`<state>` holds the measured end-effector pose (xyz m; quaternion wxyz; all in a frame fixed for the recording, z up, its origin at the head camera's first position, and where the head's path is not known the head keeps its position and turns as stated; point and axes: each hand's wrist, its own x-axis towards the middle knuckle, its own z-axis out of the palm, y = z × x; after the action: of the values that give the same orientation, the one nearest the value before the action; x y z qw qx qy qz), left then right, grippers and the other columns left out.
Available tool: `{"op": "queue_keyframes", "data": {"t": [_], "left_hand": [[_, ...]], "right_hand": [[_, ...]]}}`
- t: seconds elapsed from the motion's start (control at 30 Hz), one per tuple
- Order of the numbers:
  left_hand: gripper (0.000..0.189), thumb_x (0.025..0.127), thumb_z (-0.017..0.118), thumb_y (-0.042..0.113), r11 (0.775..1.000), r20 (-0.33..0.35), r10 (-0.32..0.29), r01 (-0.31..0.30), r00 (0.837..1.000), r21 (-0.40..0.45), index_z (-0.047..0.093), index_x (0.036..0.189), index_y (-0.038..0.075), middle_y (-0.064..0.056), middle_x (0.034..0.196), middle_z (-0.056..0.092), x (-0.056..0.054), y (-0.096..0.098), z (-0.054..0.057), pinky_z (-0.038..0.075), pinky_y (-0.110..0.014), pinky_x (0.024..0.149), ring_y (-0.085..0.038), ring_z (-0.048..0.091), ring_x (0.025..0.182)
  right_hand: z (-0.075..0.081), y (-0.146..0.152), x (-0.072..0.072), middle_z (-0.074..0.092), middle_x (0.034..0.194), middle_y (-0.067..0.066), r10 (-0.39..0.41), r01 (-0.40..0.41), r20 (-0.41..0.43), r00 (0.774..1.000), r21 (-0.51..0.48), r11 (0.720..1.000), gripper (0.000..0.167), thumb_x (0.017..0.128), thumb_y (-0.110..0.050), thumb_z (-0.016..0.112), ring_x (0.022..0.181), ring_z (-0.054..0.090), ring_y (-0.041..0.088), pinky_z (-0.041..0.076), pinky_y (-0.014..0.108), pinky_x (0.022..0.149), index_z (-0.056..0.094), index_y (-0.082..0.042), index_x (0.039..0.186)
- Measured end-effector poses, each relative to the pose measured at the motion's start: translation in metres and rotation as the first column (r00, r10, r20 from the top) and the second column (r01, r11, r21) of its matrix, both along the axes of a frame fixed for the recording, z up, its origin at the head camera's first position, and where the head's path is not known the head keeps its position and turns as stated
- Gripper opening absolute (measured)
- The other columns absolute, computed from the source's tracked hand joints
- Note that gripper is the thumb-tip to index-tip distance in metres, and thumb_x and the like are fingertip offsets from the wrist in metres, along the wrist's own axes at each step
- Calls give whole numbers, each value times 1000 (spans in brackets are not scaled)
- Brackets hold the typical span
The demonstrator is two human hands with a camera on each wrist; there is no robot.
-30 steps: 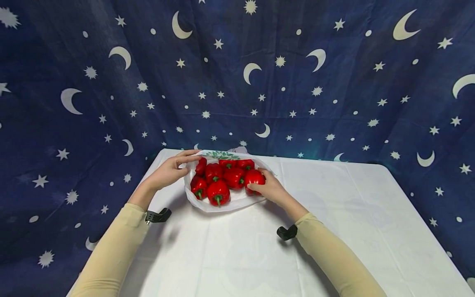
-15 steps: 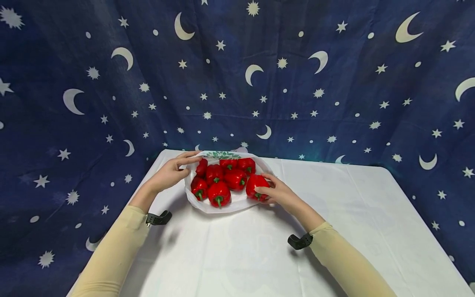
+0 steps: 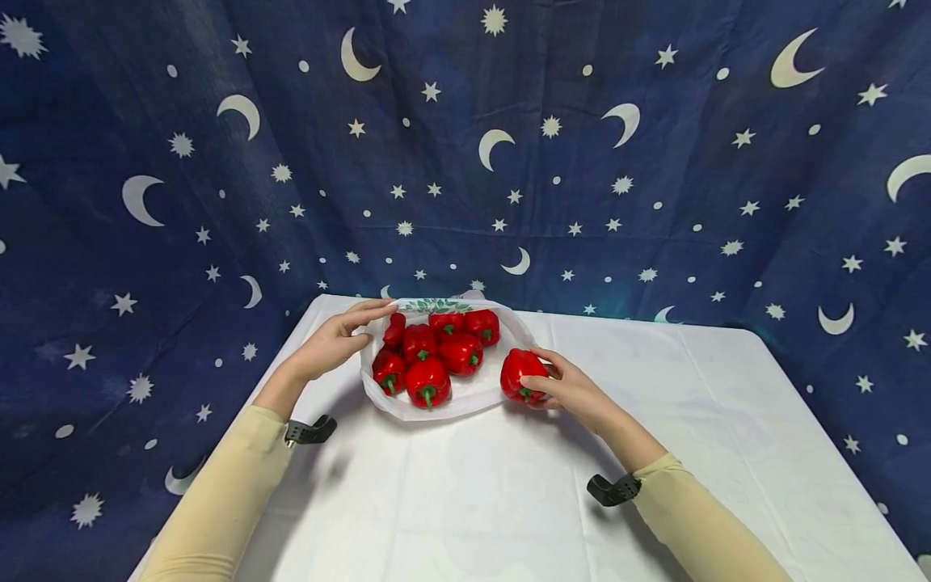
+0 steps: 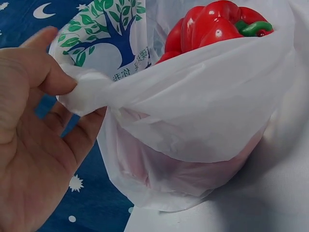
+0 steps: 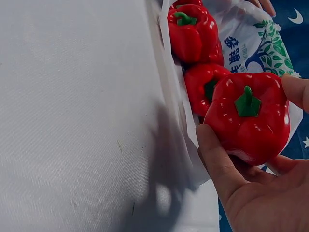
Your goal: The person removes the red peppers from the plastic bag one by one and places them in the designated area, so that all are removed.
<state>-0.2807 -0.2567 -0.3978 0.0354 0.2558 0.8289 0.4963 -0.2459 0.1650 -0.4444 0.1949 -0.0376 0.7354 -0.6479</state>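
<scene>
At the left, a gathered edge of the white bag (image 3: 474, 399) is being pinched between the thumb and fingers of the left hand (image 3: 329, 339); this grip is being shown plainly only in the left wrist view. There, the lower contents are being hidden by the bag's wall, and a blue-trunked tree print (image 4: 126, 48) is being displayed. In the middle, seven loose peppers (image 3: 427, 380) are being held inside the bag.

Farther right, the red pepper (image 3: 520, 372) is being clasped by the curled thumb and fingers of the right hand (image 3: 576, 390), at the bag's near right rim; whether the rim is being touched cannot be told. Its long axis is running from the far side toward the person, stem end nearer and lower. Its green stem (image 5: 248, 102) is being shown face-on in the right wrist view; in the head view, its right side is being covered by fingers. Everything is being carried by a white tabletop (image 3: 465, 501), backed by a starry curtain (image 3: 436, 121).
</scene>
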Motion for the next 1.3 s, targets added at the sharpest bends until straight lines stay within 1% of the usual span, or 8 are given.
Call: {"op": "queue_keyframes", "data": {"t": [0.27, 0.5, 0.73, 1.0, 1.03, 1.1, 1.2, 1.3], "left_hand": [[56, 96, 46, -10, 1000, -25, 4, -5, 1000, -9, 55, 148, 6, -3, 159, 39, -5, 3, -1, 30, -55, 113, -26, 28, 149], [59, 94, 46, -12, 999, -28, -12, 13, 1000, 30, 56, 148, 11, -3, 160, 38, -6, 3, -5, 26, -59, 116, -28, 29, 149], [59, 95, 46, -13, 998, -32, -23, 25, 999, 57, 57, 147, 10, -6, 159, 39, -4, 10, -6, 28, -55, 117, -27, 28, 149], [57, 97, 46, -9, 999, -22, -3, 4, 1000, 49, 56, 148, 13, -2, 159, 39, -2, 13, -11, 37, -45, 110, -24, 29, 148], [57, 97, 46, -9, 999, -23, -3, 5, 1000, 50, 56, 148, 12, -3, 159, 39, -1, 13, -11, 35, -48, 112, -24, 29, 148], [57, 96, 46, -9, 999, -32, -4, 5, 999, 45, 56, 148, 11, -4, 159, 39, -1, 12, -11, 35, -45, 112, -25, 29, 148], [56, 96, 46, -9, 1000, -41, 5, -4, 999, 29, 55, 149, 8, -3, 160, 39, 0, 11, -10, 41, -41, 105, -25, 30, 147], [55, 96, 46, -9, 1000, -41, 17, -16, 999, 22, 54, 149, 6, -1, 159, 39, 1, 10, -9, 41, -43, 103, -23, 31, 147]], "right_hand": [[2, 4, 1, 41, 152, 22, -8, 8, 3, 1000, -20, 1000, 79, 93, -24, 74, 125, 54, 38, 55, 50, 94, 33, -13, 159], [5, 14, 3, 36, 155, 24, -2, 3, 11, 1000, -94, 996, 79, 95, -20, 72, 131, 48, 42, 54, 51, 95, 28, -10, 161], [11, 36, 2, 29, 158, 25, 5, -6, -10, 1000, -152, 988, 78, 99, -18, 67, 134, 43, 43, 50, 52, 99, 23, -9, 162], [18, 68, -5, 24, 160, 20, -58, 52, -26, 998, -181, 982, 77, 100, -19, 65, 136, 39, 41, 49, 52, 99, 20, -10, 163], [18, 71, -6, 23, 160, 19, -68, 62, -23, 997, -180, 982, 78, 100, -19, 65, 136, 39, 40, 48, 53, 100, 20, -10, 163], [19, 78, -8, 23, 160, 19, -82, 77, -21, 996, -178, 981, 78, 101, -19, 65, 136, 38, 39, 47, 54, 101, 19, -10, 163], [19, 86, -11, 21, 161, 18, -92, 88, -19, 996, -170, 982, 79, 100, -18, 65, 136, 37, 39, 46, 54, 102, 19, -12, 164], [18, 94, -16, 21, 161, 18, -107, 104, -10, 994, -159, 982, 79, 101, -18, 64, 134, 40, 37, 48, 52, 101, 18, -13, 164]]}}
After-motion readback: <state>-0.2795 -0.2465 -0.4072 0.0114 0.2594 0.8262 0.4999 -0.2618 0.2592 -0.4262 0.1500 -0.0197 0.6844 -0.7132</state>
